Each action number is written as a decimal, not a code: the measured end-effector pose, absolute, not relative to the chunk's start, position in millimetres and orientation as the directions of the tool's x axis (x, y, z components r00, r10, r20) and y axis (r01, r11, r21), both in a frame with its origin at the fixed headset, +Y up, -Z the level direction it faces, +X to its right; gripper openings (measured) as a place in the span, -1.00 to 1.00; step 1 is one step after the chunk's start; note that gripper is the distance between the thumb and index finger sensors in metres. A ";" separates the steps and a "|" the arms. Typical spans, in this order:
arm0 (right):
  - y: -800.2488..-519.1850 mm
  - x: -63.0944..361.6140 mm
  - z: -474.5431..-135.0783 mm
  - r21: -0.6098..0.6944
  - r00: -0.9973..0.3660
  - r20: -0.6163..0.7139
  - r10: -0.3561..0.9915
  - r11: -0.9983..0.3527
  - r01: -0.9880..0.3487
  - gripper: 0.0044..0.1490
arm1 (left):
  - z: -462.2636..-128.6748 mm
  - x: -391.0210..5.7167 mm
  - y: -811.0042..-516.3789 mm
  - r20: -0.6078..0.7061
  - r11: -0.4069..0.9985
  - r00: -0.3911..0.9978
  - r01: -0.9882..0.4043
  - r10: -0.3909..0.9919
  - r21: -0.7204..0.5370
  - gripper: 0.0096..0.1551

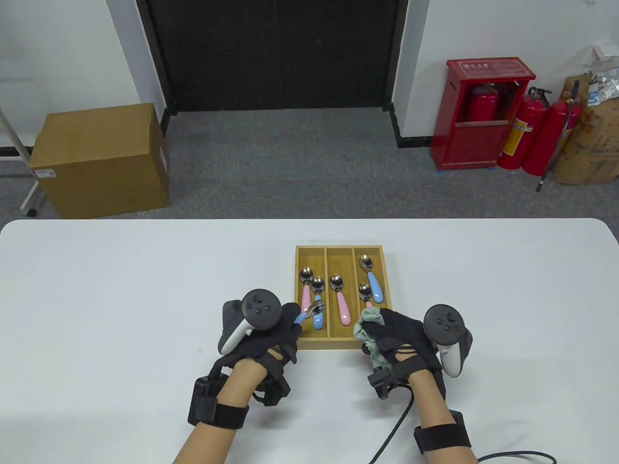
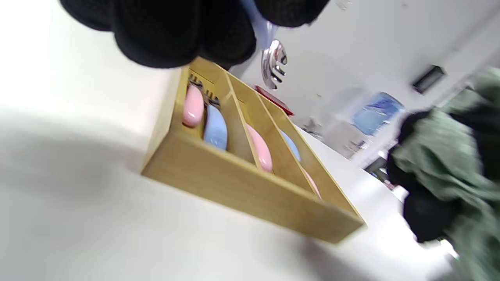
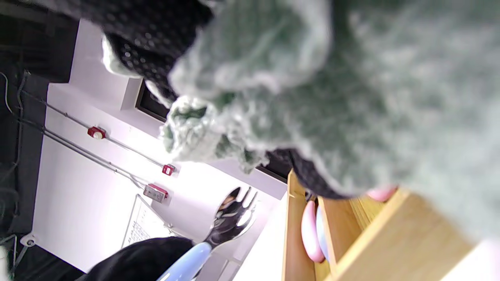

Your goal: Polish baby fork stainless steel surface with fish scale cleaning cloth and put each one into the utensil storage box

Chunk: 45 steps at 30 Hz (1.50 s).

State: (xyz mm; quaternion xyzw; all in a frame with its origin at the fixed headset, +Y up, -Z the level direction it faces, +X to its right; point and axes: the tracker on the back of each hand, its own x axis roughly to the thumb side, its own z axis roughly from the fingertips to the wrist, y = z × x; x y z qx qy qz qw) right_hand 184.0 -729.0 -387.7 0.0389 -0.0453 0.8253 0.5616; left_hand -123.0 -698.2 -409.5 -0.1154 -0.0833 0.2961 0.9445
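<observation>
Table view: blue fork (image 1: 309,312) in left grip (image 1: 271,333), over box (image 1: 338,340).

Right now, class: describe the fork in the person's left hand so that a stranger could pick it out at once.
Find the wooden utensil box in the middle of the white table. At its near left corner the left hand holds a blue-handled fork by the handle, tines over the left compartment. The other forks all lie flat inside the box; this one alone is held in a hand.
</observation>
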 end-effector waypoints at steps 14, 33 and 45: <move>-729.4 206.2 -388.4 -0.070 -0.216 0.104 0.971 -0.209 -0.975 -0.48 | -493.9 -98.0 -724.4 -0.245 0.779 0.800 -0.594 0.547 -0.200 -0.31; -736.3 198.2 -389.5 -0.004 -0.229 0.099 0.968 -0.230 -0.973 -0.46 | -492.4 -91.3 -737.7 -0.193 0.794 0.803 -0.591 0.564 -0.142 -0.28; -734.8 179.4 -390.4 0.054 -0.293 0.125 0.948 -0.301 -0.952 -0.36 | -418.7 -187.7 -695.3 0.139 0.869 0.858 -0.492 0.494 -0.057 -0.13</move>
